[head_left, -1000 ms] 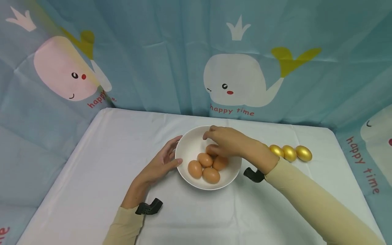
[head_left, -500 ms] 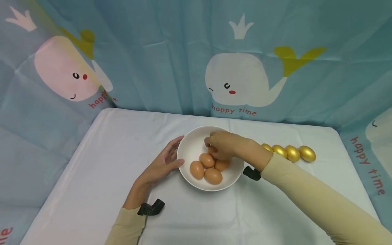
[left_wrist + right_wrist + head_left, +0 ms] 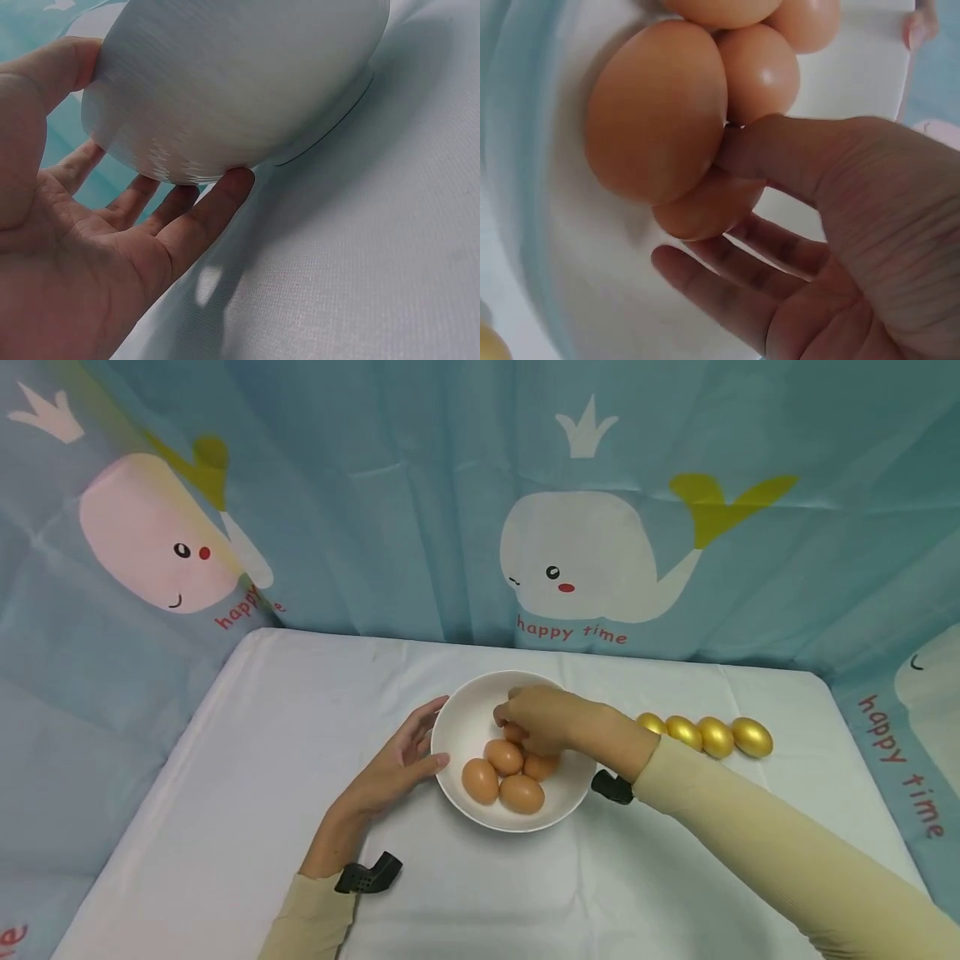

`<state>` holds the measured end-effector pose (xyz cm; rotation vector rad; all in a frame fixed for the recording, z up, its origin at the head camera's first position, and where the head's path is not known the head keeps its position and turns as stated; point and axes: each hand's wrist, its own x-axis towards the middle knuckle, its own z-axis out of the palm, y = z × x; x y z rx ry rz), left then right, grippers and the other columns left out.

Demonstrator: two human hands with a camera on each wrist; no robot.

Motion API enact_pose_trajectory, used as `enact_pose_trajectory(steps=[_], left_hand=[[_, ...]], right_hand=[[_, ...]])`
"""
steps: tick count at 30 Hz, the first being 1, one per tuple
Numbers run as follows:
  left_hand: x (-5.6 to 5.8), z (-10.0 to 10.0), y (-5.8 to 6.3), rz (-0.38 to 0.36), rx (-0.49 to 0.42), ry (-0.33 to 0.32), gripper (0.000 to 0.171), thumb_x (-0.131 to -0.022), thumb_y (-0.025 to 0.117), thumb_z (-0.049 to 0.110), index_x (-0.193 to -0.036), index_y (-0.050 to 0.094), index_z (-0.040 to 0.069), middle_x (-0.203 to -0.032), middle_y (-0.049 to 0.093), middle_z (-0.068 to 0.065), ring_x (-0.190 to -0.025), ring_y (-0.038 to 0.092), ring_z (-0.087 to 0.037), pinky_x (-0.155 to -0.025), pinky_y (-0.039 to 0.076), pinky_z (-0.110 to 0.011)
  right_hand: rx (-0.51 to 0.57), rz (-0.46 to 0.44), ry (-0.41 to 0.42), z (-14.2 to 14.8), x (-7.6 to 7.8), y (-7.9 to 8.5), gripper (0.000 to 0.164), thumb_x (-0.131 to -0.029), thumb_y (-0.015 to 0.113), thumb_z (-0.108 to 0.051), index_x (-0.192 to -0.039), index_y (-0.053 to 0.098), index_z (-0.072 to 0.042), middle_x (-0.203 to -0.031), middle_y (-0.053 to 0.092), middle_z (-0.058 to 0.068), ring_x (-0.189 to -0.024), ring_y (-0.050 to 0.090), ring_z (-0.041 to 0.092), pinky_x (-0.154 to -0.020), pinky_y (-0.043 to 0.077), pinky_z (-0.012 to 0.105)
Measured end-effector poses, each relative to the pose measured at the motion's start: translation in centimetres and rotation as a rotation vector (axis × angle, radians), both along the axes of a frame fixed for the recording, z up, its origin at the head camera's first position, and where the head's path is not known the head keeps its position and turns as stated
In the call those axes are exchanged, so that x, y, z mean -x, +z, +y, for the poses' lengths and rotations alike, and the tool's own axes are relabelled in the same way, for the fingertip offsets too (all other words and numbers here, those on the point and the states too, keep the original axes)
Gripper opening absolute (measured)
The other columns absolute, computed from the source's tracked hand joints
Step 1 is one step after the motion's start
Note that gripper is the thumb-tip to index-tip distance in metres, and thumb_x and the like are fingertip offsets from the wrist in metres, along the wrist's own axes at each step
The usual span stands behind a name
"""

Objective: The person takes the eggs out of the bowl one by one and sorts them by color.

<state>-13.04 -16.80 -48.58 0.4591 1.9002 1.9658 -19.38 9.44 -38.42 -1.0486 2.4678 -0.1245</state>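
A white bowl [image 3: 467, 718] with several brown eggs [image 3: 480, 781] in it sits on the table. My left hand [image 3: 397, 764] holds the bowl from the left; in the left wrist view its thumb [image 3: 71, 67] is at the rim and its fingers lie along the outside wall. My right hand [image 3: 547, 718] reaches into the bowl over its far right side. In the right wrist view it grips one brown egg [image 3: 709, 206] between thumb and fingers. Another, larger-looking egg [image 3: 656, 112] lies close beside that one. The head view shows the held egg mostly covered by the hand.
Several golden eggs [image 3: 715, 737] lie in a row on the white tablecloth [image 3: 465, 893], right of the bowl, behind the right forearm. A blue curtain [image 3: 420, 527] with printed whales hangs behind the table. Each wrist carries a small black camera [image 3: 369, 874].
The right hand has lowered into the bowl and closed its fingers on an egg, drawing slightly left. A fourth golden egg's side has come into view beside the forearm. The left hand keeps its hold.
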Motion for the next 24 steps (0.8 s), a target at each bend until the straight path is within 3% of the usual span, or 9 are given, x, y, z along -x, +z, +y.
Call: enact_pose_trajectory(steps=[4,9,16,24], left_hand=[[-0.2,0.0,-0.1,-0.008,0.002,0.006,0.081,-0.100,0.068,0.007,-0.167,0.026,0.025,-0.171,0.031,-0.010,-0.157,0.039,-0.028,-0.109,0.054,-0.023],[0.0,0.2,-0.2,-0.006,-0.009,-0.002,0.081,-0.101,0.068,0.007,-0.167,0.026,0.024,-0.171,0.030,-0.011,-0.156,0.042,-0.023,-0.109,0.054,-0.024],[-0.2,0.1,-0.3,-0.032,-0.024,-0.007,0.080,-0.101,0.068,0.008,-0.167,0.026,0.026,-0.171,0.031,-0.010,-0.152,0.045,-0.015,-0.109,0.054,-0.023],[-0.1,0.3,-0.2,-0.036,-0.042,-0.005,0.080,-0.101,0.068,0.009,-0.167,0.026,0.026,-0.172,0.031,-0.008,-0.155,0.042,-0.019,-0.109,0.054,-0.023]], right_hand=[[0.020,0.034,0.026,-0.2,-0.2,-0.2,0.028,-0.095,0.068,-0.002,-0.121,0.073,-0.012,-0.101,0.065,0.006,-0.087,0.061,0.018,-0.090,0.056,0.030],[0.015,0.041,-0.005,-0.4,-0.3,-0.5,0.035,-0.096,0.070,-0.005,-0.129,0.070,-0.015,-0.105,0.066,0.005,-0.088,0.063,0.018,-0.093,0.058,0.032],[0.054,0.085,-0.010,-0.2,-0.8,0.4,0.034,-0.096,0.074,-0.012,-0.129,0.069,-0.016,-0.105,0.065,0.004,-0.089,0.061,0.018,-0.091,0.057,0.035],[0.278,0.076,-0.111,2.0,-2.0,1.7,0.030,-0.094,0.075,-0.012,-0.123,0.071,-0.020,-0.108,0.065,0.000,-0.091,0.061,0.015,-0.087,0.055,0.034]])
